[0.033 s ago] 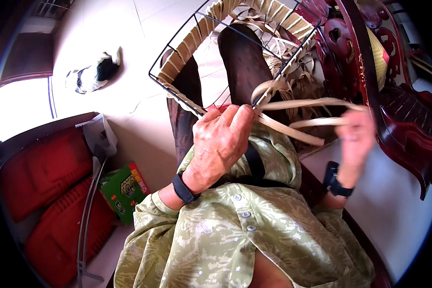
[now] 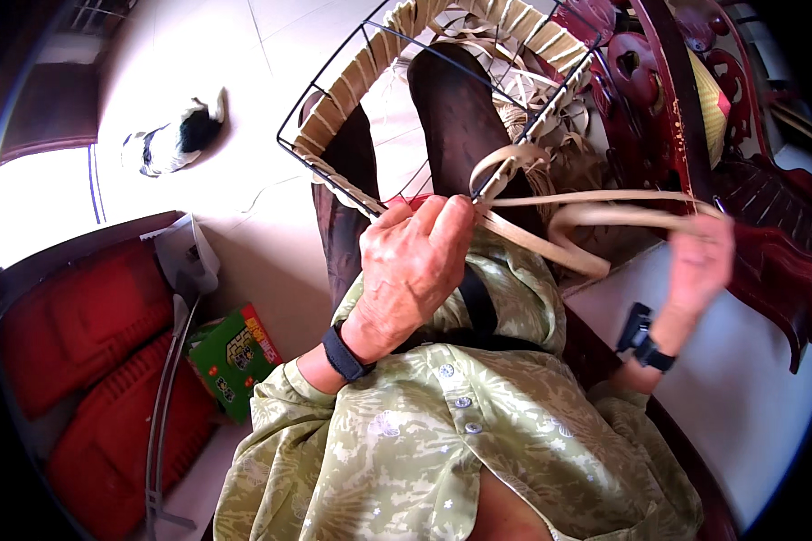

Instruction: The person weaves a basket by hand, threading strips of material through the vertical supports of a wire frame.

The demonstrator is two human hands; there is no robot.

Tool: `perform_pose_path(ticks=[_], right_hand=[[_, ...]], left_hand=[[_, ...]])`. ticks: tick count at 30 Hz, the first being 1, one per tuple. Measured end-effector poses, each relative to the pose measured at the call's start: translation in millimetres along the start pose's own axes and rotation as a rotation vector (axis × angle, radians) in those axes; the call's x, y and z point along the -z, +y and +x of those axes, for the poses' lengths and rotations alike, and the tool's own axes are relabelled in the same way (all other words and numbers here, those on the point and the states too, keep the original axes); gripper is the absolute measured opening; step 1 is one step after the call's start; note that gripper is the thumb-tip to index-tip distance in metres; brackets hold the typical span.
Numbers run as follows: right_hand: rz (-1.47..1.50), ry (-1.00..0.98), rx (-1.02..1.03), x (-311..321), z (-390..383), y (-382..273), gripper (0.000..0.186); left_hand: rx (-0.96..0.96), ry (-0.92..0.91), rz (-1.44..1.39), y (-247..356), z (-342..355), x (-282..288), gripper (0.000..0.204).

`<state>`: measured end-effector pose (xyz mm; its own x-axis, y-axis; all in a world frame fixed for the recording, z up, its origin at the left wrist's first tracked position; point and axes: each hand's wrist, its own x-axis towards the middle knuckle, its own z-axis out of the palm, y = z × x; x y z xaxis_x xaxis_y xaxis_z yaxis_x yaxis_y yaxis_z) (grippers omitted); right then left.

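Note:
A black wire basket frame rests over my knees, its sides partly wrapped with flat tan strips. My left hand is closed on the frame's near corner, knuckles up; its fingertips are hidden. To the right, my right hand is blurred, its fingers closed on a long tan weaving strip. That strip loops between the right hand and the corner by my left hand. A smaller curl of it stands above the corner.
Loose tan strips lie heaped beyond my right knee. A carved dark red wooden chair stands at the right. On the left are red cushions, a green box and a white bin-like container. A black-and-white animal lies on the pale floor.
My right hand has moved a little to the right and slightly down, drawing the strip outward. The left hand and the basket frame stay nearly in place.

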<state>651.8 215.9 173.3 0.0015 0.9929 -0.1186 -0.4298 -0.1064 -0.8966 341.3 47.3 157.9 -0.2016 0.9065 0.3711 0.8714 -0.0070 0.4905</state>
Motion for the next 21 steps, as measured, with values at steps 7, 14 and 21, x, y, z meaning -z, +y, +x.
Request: perform_pose_path(ticks=[7, 14, 21], right_hand=[[-1.608, 0.476, 0.486, 85, 25, -46, 0.037], [-1.096, -0.638, 0.144, -115, -48, 70, 0.012], [-1.156, -0.865, 0.277, -109, -78, 111, 0.026]], left_hand=[[-0.028, 0.066, -0.089, -4, 1, -6, 0.014], [-0.015, 0.067, -0.117, -1, 1, -1, 0.014], [-0.012, 0.019, -0.096, -2, 0, -2, 0.015]])
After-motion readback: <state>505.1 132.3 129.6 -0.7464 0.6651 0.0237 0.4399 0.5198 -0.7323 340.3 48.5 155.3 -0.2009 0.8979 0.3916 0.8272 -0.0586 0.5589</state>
